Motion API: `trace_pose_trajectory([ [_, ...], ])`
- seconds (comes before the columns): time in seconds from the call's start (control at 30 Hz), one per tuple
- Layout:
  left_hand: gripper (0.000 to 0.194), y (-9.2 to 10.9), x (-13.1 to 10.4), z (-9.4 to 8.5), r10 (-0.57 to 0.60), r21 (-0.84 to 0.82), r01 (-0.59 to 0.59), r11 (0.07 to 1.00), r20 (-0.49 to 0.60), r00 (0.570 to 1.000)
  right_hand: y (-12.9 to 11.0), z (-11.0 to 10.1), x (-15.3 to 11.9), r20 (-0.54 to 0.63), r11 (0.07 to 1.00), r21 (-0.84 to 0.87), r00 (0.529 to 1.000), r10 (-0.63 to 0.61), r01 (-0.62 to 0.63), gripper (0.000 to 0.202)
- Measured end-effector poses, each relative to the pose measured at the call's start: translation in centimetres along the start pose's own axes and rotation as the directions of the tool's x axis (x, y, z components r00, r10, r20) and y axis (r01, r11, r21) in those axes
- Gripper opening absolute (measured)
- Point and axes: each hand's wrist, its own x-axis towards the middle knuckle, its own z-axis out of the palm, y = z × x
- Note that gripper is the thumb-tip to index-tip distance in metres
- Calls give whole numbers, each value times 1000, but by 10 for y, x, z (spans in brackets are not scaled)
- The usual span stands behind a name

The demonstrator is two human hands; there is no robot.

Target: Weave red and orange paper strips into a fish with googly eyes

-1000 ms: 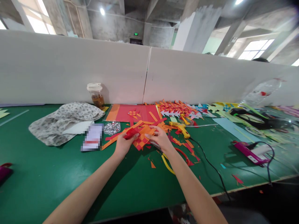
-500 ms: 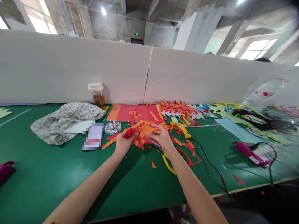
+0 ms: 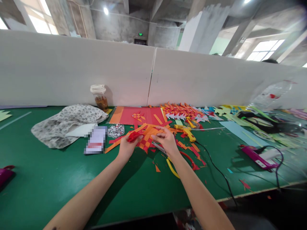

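My left hand [image 3: 129, 147] is closed on a woven piece of orange and red paper strips [image 3: 146, 140], with a folded red strip [image 3: 134, 136] under its thumb. My right hand [image 3: 167, 141] grips the right side of the same woven paper between thumb and fingers. Loose strip ends fan out behind the piece. A pair of scissors with one yellow and one red handle [image 3: 173, 170] lies under my right wrist, its blades partly covered by that hand. A finished paper fish [image 3: 137, 116] rests just beyond, on red sheets [image 3: 151, 113].
A glue gun [image 3: 187, 131] trails its black cord rightward. Orange and red scraps [image 3: 192, 149] lie around it, with woven fish [image 3: 184, 111] piled behind. Left stand a phone [image 3: 96, 140], a bag of googly eyes [image 3: 116, 131], a cloth [image 3: 64, 126] and a lidded cup [image 3: 99, 97]. A purple power strip [image 3: 260, 158] sits right.
My right hand has shifted slightly along the woven paper's right side, and more of the scissor blades shows beneath it. My left hand stays nearly still.
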Motion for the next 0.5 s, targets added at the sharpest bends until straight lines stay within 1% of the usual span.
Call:
trace_pose_trajectory([
  [0.2,32,0,-1,0,12,10,-12,1000,-11,1000,-1,1,-1,-13,999,42,1000,16,-15,57],
  [0.3,30,-1,-1,0,27,21,-26,999,-21,999,-1,4,-1,11,990,104,995,97,-98,60],
  [0.4,30,-2,-1,0,27,16,-27,1000,-11,1000,3,7,-1,83,969,155,980,180,-191,65],
  [0.43,29,-2,-1,0,26,12,-26,1000,-2,1000,5,8,0,97,969,152,979,181,-194,65],
  [0.5,29,-2,-2,1,8,-2,-8,1000,20,1000,8,9,0,94,984,103,986,138,-147,61],
])
